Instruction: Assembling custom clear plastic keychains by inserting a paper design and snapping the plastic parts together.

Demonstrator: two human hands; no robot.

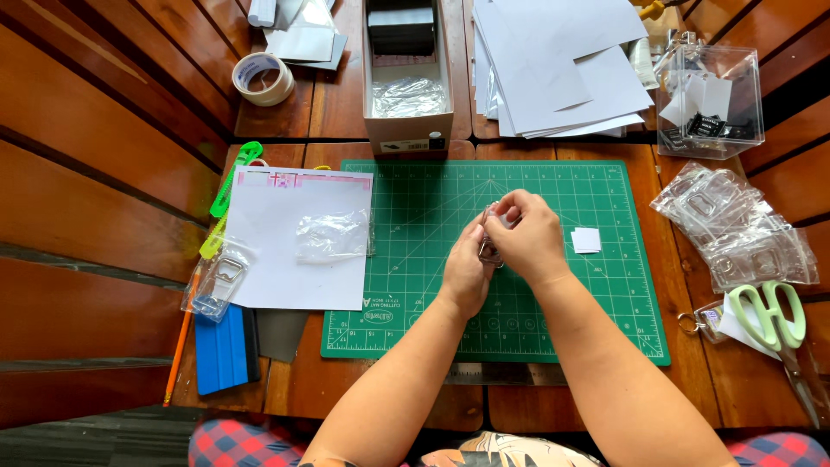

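Both forearms rise from the six o'clock edge and converge over the middle of the green cutting mat. Left hand and right hand are closed together around a small clear plastic keychain case, pinched between the fingertips of both; the case sits at the meeting point, with the right hand at its two o'clock and the left at its seven o'clock. Its long axis appears to run roughly twelve to six, though the fingers hide most of it. Neither hand is clearly the nearer, since both touch it. At three o'clock from the hands, near but apart, lies a small white paper square. At nine o'clock a white sheet carries a crumpled clear wrapper. At three o'clock beyond the mat's edge lies a heap of bagged cases, with green-handled scissors below.
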